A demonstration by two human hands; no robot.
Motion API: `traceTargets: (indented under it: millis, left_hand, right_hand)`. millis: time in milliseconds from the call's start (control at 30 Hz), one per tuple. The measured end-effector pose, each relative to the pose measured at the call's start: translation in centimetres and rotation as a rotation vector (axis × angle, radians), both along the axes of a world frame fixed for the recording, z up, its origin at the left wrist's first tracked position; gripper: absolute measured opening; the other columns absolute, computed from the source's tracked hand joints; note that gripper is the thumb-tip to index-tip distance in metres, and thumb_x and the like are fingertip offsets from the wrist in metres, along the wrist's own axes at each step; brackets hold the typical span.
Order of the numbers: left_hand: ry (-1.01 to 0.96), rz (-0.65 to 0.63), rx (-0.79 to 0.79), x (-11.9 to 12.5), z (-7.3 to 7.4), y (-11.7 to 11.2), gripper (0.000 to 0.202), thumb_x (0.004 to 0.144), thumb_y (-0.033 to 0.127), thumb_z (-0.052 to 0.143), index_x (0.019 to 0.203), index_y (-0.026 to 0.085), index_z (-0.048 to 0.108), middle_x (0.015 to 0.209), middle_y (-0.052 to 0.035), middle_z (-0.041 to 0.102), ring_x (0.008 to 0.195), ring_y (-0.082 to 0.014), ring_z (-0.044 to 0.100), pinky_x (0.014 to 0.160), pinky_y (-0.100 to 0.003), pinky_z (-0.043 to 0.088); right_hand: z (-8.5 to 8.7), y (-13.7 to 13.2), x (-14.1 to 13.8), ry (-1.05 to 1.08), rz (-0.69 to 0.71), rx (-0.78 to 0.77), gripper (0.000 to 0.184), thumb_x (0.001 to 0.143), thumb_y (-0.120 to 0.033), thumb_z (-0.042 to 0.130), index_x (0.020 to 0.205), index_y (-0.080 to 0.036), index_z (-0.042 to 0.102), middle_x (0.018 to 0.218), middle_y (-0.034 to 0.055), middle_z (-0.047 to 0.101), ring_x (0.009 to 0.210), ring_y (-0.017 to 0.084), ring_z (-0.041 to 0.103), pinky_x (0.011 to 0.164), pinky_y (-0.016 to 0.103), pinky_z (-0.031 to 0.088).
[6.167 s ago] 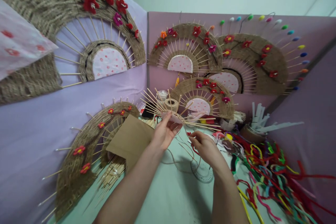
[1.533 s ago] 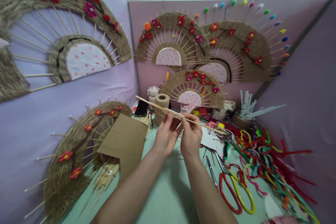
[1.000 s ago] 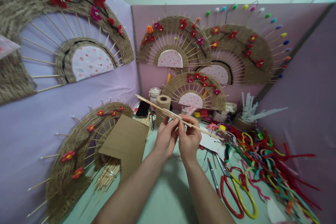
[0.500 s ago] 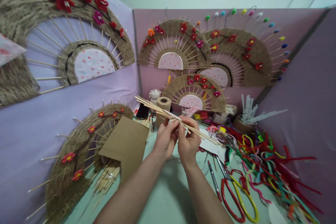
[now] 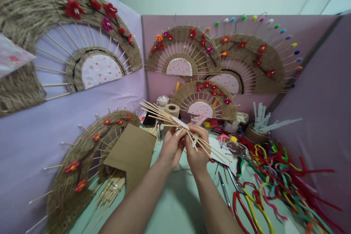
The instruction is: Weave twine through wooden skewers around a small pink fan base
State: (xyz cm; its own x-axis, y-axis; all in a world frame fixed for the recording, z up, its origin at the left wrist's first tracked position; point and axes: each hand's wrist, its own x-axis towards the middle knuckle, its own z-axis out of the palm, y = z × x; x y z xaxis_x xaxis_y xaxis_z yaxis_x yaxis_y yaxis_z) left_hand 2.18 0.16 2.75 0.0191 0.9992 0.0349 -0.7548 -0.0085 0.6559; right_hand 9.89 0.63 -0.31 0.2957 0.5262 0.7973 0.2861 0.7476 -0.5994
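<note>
Your left hand (image 5: 171, 148) and right hand (image 5: 197, 150) come together above the desk (image 5: 175, 201), each with its grip closed on the stick fan (image 5: 180, 121). The fan is in the air between them, tilted, with its thin sticks (image 5: 163, 114) spreading out to both sides. The twine spool (image 5: 177, 110) stands just behind it. The scissors (image 5: 239, 189) lie near your right forearm, and the brown cardboard (image 5: 131, 146) is left of your left hand.

Tan sticks (image 5: 164, 114), pale pink panel (image 5: 180, 122), mint-green tabletop (image 5: 170, 204)
</note>
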Motion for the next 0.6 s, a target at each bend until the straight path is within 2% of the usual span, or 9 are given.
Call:
traceTargets:
  millis: [133,233,300,367,433,500,600]
  left_hand:
    - [0.014,0.012,0.023,-0.2,-0.1,0.1,0.024,0.067,0.017,0.072,0.089,0.015,0.065,0.087,-0.0047,0.071,0.083,-0.0161,0.067,0.077,-0.026,0.051]
    - [0.003,0.015,0.017,-0.5,0.1,0.2,0.026,0.068,0.016,0.071,0.092,0.015,0.063,0.091,-0.0063,0.072,0.085,-0.0175,0.067,0.078,-0.028,0.052]
    - [-0.01,0.026,0.003,-0.8,0.3,0.3,0.028,0.068,0.014,0.071,0.094,0.015,0.062,0.093,-0.0072,0.072,0.085,-0.0186,0.068,0.079,-0.03,0.052]
    - [-0.017,0.034,-0.004,-1.2,0.5,0.5,0.028,0.067,0.014,0.072,0.094,0.015,0.062,0.093,-0.0081,0.072,0.086,-0.0196,0.068,0.081,-0.031,0.052]
    - [-0.015,0.038,0.005,-1.7,0.6,0.7,0.028,0.067,0.014,0.072,0.093,0.014,0.063,0.094,-0.0092,0.072,0.087,-0.0204,0.068,0.082,-0.032,0.052]
    - [-0.011,0.041,0.03,-2.2,0.7,0.9,0.029,0.067,0.016,0.072,0.094,0.014,0.063,0.097,-0.01,0.072,0.089,-0.021,0.068,0.082,-0.033,0.052]
    - [-0.001,0.037,0.072,-3.0,0.7,1.1,0.032,0.068,0.017,0.072,0.099,0.017,0.063,0.103,-0.009,0.071,0.092,-0.0217,0.067,0.081,-0.034,0.053]
  right_hand:
    - [0.2,-0.1,0.0,-0.014,-0.006,-0.018,0.019,0.08,-0.019,0.061,0.098,-0.023,0.06,0.102,0.0054,0.06,0.101,0.021,0.056,0.091,0.043,0.043]
    - [0.3,0.0,-0.1,0.054,-0.013,-0.105,0.03,0.076,-0.024,0.066,0.104,-0.022,0.056,0.112,0.0081,0.053,0.108,0.022,0.052,0.093,0.042,0.043]
    - [0.4,0.2,0.0,0.145,0.094,-0.231,0.037,0.073,-0.028,0.069,0.106,-0.021,0.053,0.109,0.008,0.055,0.103,0.021,0.054,0.086,0.038,0.047]
    - [0.6,0.3,0.2,0.216,0.287,-0.392,0.034,0.073,-0.033,0.069,0.101,-0.021,0.053,0.096,0.0046,0.06,0.085,0.017,0.058,0.073,0.031,0.049]
    - [1.0,0.2,0.7,0.221,0.448,-0.532,0.026,0.075,-0.038,0.068,0.089,-0.02,0.056,0.075,-0.0005,0.059,0.063,0.013,0.054,0.057,0.025,0.044]
    - [1.4,0.0,1.2,0.199,0.516,-0.623,0.026,0.074,-0.042,0.068,0.076,-0.019,0.058,0.058,-0.0043,0.051,0.05,0.01,0.043,0.046,0.022,0.033]
    - [1.6,-0.1,2.1,0.228,0.559,-0.693,0.03,0.07,-0.046,0.071,0.066,-0.018,0.058,0.05,-0.0062,0.044,0.045,0.008,0.034,0.043,0.022,0.024]
